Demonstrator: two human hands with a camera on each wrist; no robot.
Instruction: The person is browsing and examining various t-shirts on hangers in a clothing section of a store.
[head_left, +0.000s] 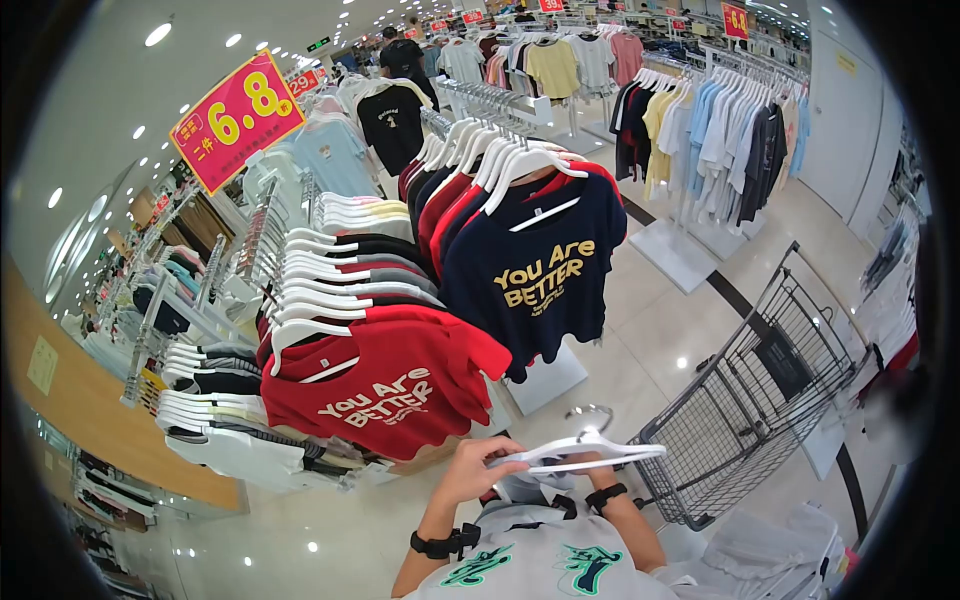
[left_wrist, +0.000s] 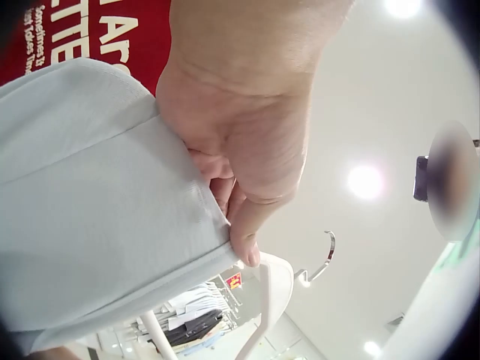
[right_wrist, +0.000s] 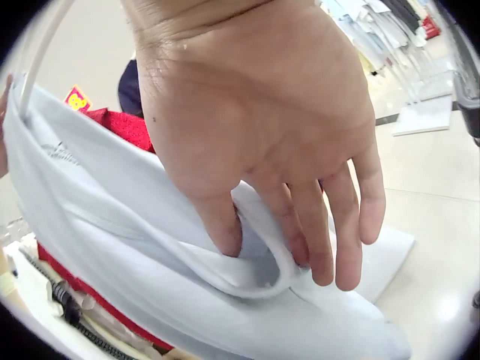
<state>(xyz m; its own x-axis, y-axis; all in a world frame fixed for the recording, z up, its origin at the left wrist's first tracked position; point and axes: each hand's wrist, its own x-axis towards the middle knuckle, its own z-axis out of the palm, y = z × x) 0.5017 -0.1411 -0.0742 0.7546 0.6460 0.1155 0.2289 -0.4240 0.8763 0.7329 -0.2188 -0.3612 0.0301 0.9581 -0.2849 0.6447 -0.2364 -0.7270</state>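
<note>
A white hanger (head_left: 632,453) with a metal hook is held out in front of the person's body. My left hand (head_left: 474,470) is at its left end. In the left wrist view, the thumb and curled fingers pinch the edge of a pale blue-white T-shirt (left_wrist: 112,202), right by the hanger's shoulder. My right hand (right_wrist: 262,112) is at the same T-shirt in the right wrist view. Its thumb reaches into a fabric opening and the index finger lies on the other side of the edge, while the other fingers extend. The hanger partly hides this hand in the head view.
Racks of red T-shirts (head_left: 385,395) and navy T-shirts (head_left: 540,270) stand ahead. A wire shopping cart (head_left: 745,410) is at the right. Clothes lie light and crumpled (head_left: 770,550) near the lower right. Farther racks (head_left: 735,130) and price signs (head_left: 238,120) fill the back.
</note>
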